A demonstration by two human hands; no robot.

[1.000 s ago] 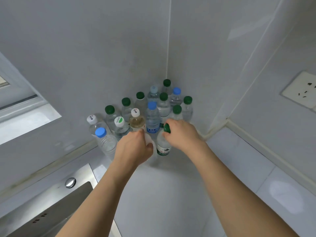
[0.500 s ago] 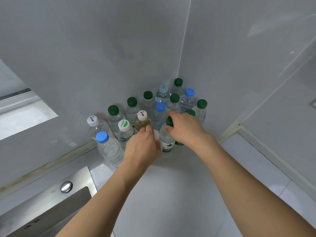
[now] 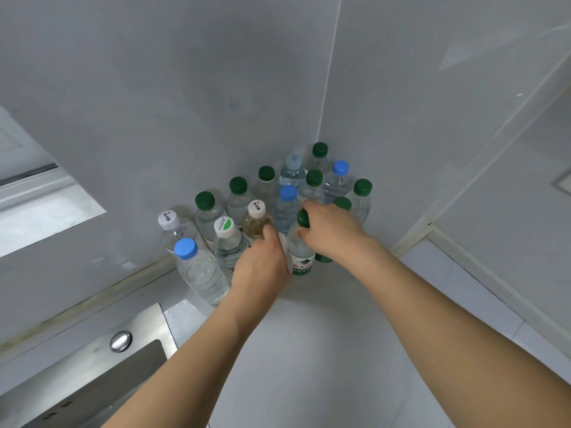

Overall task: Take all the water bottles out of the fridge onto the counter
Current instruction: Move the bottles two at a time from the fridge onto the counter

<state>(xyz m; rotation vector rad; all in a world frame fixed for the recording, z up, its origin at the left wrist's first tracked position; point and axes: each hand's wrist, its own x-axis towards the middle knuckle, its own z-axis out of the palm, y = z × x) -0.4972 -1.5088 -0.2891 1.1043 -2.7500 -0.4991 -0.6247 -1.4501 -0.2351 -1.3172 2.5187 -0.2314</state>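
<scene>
Head camera is looking down at a white counter (image 3: 324, 350) corner where water bottles (image 3: 265, 193) are standing clustered. The right hand (image 3: 332, 231) is gripping a green-capped bottle (image 3: 299, 251); the left hand (image 3: 262, 267) is curling around a bottle it mostly hides.

A stainless steel sink (image 3: 92, 387) fills the 7 o'clock corner, with a round chrome button (image 3: 120, 340) set in its flat rim. A white window sill (image 3: 43, 211) sits at 9 o'clock beside glossy grey wall tiles (image 3: 185, 88) that meet in a corner seam toward 12 o'clock. At 3 o'clock, the edge of a wall socket plate (image 3: 563, 182) just shows.
</scene>
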